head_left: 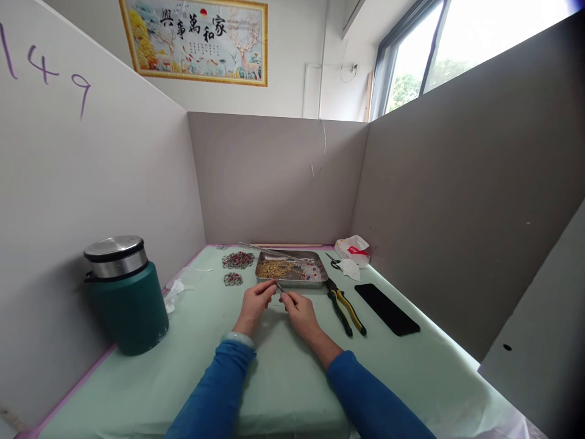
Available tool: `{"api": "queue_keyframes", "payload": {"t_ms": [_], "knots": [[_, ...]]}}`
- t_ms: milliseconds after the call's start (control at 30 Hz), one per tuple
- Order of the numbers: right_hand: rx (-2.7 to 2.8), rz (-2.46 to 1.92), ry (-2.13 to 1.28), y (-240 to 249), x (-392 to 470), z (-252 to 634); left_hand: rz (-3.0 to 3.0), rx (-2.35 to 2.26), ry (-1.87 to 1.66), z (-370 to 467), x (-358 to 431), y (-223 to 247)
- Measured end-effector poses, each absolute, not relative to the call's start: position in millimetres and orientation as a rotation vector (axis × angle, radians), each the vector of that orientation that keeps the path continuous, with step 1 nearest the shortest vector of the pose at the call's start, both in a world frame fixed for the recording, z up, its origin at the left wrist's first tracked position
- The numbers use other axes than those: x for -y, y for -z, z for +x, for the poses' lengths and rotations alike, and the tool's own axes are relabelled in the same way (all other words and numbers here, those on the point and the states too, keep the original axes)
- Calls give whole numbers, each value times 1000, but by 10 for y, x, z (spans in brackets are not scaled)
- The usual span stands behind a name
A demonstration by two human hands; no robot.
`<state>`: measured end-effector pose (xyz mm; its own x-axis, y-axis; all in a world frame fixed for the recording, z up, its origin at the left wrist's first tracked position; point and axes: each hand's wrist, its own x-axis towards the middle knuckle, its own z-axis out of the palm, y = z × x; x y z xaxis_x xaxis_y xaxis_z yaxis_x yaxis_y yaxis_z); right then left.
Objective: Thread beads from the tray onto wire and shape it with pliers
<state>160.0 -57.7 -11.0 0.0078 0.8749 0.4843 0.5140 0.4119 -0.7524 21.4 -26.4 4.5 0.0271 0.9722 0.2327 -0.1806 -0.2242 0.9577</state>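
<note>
My left hand (256,306) and my right hand (299,312) meet just in front of the metal tray (297,284). Both are closed in a pinch on a short stretch of thin wire (279,286), which slants between the fingertips. Whether beads sit on it is too small to tell. Inside the tray, gold beads (275,269) lie on the left and clear and red beads (313,270) on the right. Long thin wires (267,249) rest across its back rim. To its left are a larger pile (238,260) and a smaller pile (233,279) of red-beaded wire pieces.
Yellow-and-green pliers (346,310) and a black phone-like slab (386,309) lie at right. Behind them are scissors (335,263), a crumpled tissue (350,269) and a tissue box (353,250). A green flask (128,302) stands at left. Partitions (278,177) enclose the table.
</note>
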Motion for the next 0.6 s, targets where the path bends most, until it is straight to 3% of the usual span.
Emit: {"api": "queue_keyframes", "payload": {"t_ms": [433, 600], "knots": [[1656, -1272, -433, 140, 554, 1613, 1237, -972, -1448, 225, 286, -74], [1732, -1480, -211, 138, 586, 1602, 1373, -1064, -1426, 195, 220, 1]]}}
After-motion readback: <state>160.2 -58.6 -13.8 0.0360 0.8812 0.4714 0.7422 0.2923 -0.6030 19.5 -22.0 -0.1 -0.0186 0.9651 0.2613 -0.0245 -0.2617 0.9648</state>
